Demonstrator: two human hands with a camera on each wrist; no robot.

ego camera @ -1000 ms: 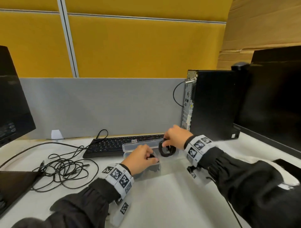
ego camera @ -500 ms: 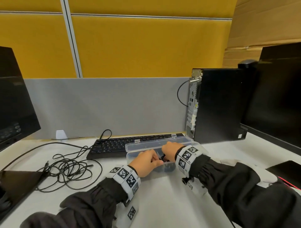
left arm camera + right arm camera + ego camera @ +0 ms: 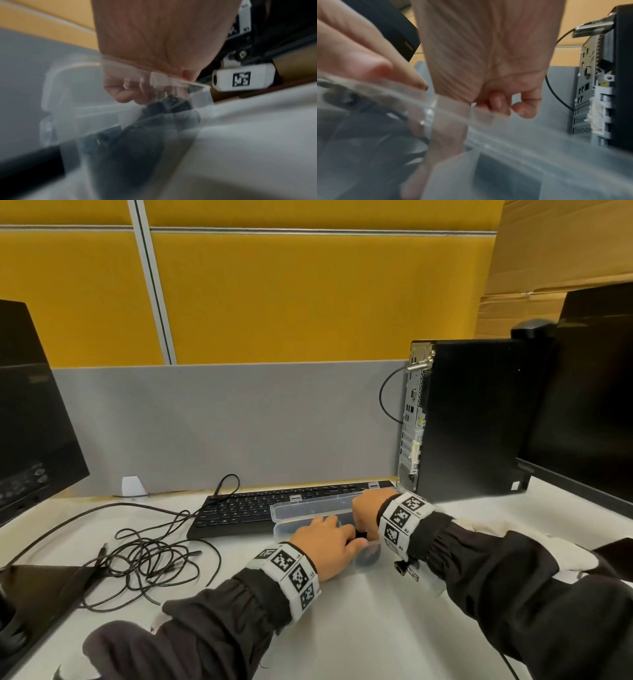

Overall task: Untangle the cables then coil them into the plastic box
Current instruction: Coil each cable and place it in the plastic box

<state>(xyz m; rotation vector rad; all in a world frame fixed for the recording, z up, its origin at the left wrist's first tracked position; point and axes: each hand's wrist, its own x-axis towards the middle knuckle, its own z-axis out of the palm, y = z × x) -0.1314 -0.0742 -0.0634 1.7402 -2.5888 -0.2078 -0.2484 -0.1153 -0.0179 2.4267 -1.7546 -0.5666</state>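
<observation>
Both hands are reaching down into the clear plastic box [image 3: 310, 513]: the left hand [image 3: 325, 544] is lying over its near-left part with fingers bent down inside, and the right hand [image 3: 368, 508] is dipping in from the right with fingers curled, its grip apparently around a dark coiled cable [image 3: 361, 534], though whether either grip is truly closed on it cannot be told through the blurred plastic. Largest around them, the white tabletop [image 3: 376, 621] is carrying everything, with a grey partition [image 3: 222, 419] standing behind it, a black computer tower [image 3: 469, 416] rising to the right and a dark monitor [image 3: 30, 412] sitting at the left edge. A black keyboard [image 3: 246, 506] is lying just behind the box, touching or nearly touching its open lid. Well apart to the left, a loose tangle of black cables [image 3: 144, 563] is sprawling on the tabletop. Inside the box, the left wrist view is showing dark cable bundled at the bottom [image 3: 133, 146].
</observation>
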